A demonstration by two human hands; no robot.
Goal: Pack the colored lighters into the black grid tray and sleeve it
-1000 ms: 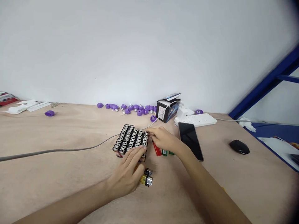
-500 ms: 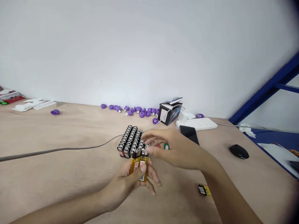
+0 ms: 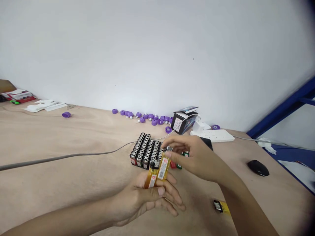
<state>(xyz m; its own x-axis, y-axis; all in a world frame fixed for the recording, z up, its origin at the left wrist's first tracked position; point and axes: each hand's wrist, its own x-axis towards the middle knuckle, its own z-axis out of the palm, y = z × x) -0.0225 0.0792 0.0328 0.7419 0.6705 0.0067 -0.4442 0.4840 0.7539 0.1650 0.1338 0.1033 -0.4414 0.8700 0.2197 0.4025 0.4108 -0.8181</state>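
Observation:
An orange-yellow lighter (image 3: pixel 152 178) rests in my left hand (image 3: pixel 150 196), under the thumb, with the other fingers spread. My right hand (image 3: pixel 192 157) pinches the metal top of a yellow lighter (image 3: pixel 163 168) between thumb and fingers, just above my left palm. Behind them stands a block of upright lighters (image 3: pixel 145 150) in rows, its right side partly hidden by my right hand. Red and green lighters (image 3: pixel 179 165) lie partly hidden below my right hand. Another yellow lighter (image 3: pixel 222 206) lies by my right forearm.
Purple caps (image 3: pixel 154 122) line the wall beside a black box (image 3: pixel 184 121). A white power strip (image 3: pixel 216 135), a partly covered phone (image 3: pixel 206 143) and a black mouse (image 3: pixel 258 167) are at the right. A grey cable (image 3: pixel 73 156) crosses the table (image 3: pixel 98 177).
My right hand has lifted one yellow lighter partly away from the other, tilting it. My left fingers have opened wider. The view has shifted slightly left.

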